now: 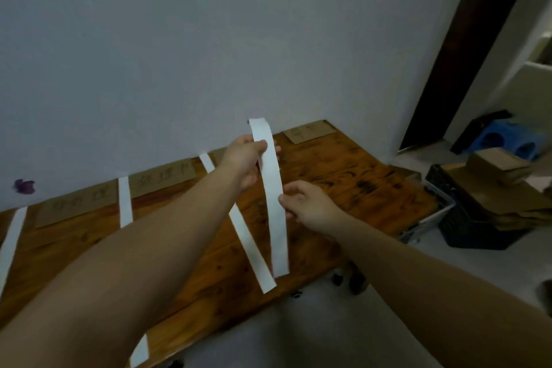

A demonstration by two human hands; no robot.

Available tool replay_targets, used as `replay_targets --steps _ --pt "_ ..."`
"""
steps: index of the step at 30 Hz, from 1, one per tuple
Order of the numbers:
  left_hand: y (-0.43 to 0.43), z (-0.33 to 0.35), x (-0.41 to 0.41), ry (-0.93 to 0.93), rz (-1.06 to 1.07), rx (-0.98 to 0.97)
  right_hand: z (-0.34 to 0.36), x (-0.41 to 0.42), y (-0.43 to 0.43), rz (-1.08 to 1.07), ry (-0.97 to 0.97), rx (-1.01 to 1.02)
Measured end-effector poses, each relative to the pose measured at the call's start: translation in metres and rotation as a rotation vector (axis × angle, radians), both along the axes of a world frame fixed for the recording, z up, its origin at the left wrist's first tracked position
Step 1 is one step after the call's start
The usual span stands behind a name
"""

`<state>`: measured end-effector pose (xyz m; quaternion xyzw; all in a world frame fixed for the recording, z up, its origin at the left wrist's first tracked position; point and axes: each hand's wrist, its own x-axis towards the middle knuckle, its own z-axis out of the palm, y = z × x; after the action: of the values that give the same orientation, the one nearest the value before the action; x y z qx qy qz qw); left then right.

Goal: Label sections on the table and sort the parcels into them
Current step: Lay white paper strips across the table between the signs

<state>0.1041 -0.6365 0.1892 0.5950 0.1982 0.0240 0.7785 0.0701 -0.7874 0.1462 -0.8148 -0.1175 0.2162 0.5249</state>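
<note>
A long white paper strip (274,203) hangs in the air above the wooden table (358,182). My left hand (245,160) pinches it near its top end, and my right hand (307,203) pinches its right edge around the middle. Three more white strips lie flat across the table: one at the left edge (12,240), one (125,202) partly under my left forearm, one (251,251) just left of the held strip. Brown cardboard labels with handwriting lie along the wall: (76,207), (162,178), (309,131).
Right of the table, dark crates (478,218) hold flat cardboard parcels (498,169). A blue plastic object (507,142) sits on the floor behind them, by a dark door (466,69). A white wall (179,54) backs the table.
</note>
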Motion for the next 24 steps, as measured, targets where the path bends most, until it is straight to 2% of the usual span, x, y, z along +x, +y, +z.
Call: replay_targets --steps 4,9,13,18,24 --pt "-0.009 -0.009 0.066 0.000 -0.035 -0.048 -0.017 0.053 -0.008 0.011 -0.075 -0.106" --pt "-0.003 -0.011 0.151 0.005 -0.009 -0.054 -0.035 0.121 -0.026 0.042 -0.047 -0.331" --pt "-0.002 -0.006 0.204 -0.014 0.020 -0.023 -0.045 0.164 -0.047 0.047 -0.001 -0.418" --pt "-0.016 -0.025 0.260 0.057 0.012 0.161 -0.057 0.212 -0.064 0.021 -0.003 -0.350" --pt "-0.050 -0.099 0.292 0.208 0.069 0.248 -0.099 0.254 -0.093 0.171 0.092 -0.240"
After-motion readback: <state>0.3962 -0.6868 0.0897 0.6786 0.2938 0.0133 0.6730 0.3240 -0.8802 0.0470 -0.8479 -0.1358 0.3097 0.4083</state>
